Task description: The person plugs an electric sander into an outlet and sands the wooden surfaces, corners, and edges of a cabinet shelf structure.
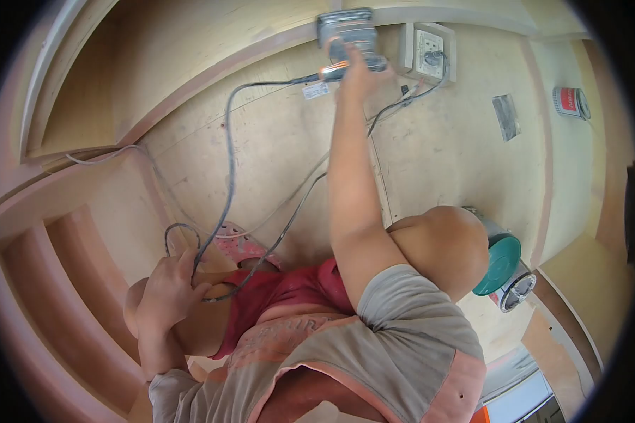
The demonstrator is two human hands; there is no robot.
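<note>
My right hand (pixel 360 72) is closed around the grey and orange body of a power sander (pixel 347 29), arm stretched far forward. The sander's flat pad lies against the pale curved wooden edge (pixel 275 42) at the top; motion blurs it slightly. From its handle a dark cord (pixel 231 141) loops back toward my body. Low on the left, near my knee, my left hand (pixel 171 290) is closed on a bend of that cord. A pink clog (pixel 241 243) shows just beyond my left hand.
A socket box (pixel 429 53) with a plug in it sits right of the sander. Cords cross the wooden floor (pixel 444 134). A dark grey sheet (pixel 506 117) and a red-labelled can (pixel 570 103) lie rightward. A green lid (pixel 499 264) and another can (pixel 516 290) are beside my right knee.
</note>
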